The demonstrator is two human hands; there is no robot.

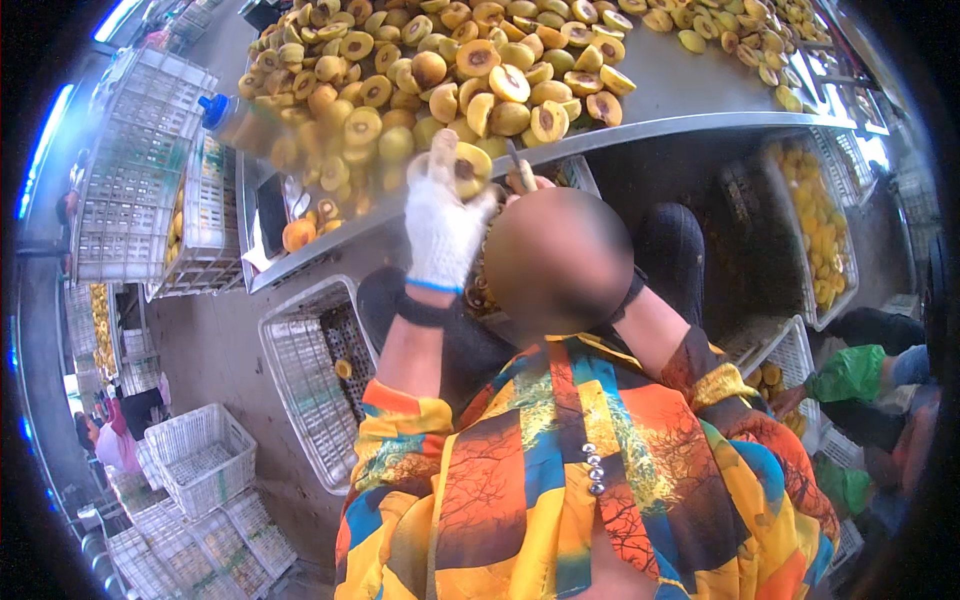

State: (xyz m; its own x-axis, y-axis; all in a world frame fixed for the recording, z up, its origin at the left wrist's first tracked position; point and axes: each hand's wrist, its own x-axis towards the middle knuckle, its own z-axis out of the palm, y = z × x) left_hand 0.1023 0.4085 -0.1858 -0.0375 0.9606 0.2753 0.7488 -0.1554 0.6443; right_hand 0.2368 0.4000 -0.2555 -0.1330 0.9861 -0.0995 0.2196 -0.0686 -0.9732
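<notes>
My left hand (440,232), in a white knitted glove, is closed around a yellow peach half (472,168) just over the metal table's front edge. The cut face with its brown centre is turned up. Close beside it my right hand (544,183) grips a small knife (524,172) with a pale handle and a thin dark tip pointing up. A round blur hides most of this hand. Many more peach halves (420,70) are heaped on the metal table (680,90) beyond my hands, several with brown pit hollows showing.
Left of my legs stands a white plastic crate (295,400) with a peach piece inside. Stacked crates (140,170) rise at the far left, near a blue-capped bottle (228,115). At right are a crate of peaches (815,230) and another person's green sleeve (848,373).
</notes>
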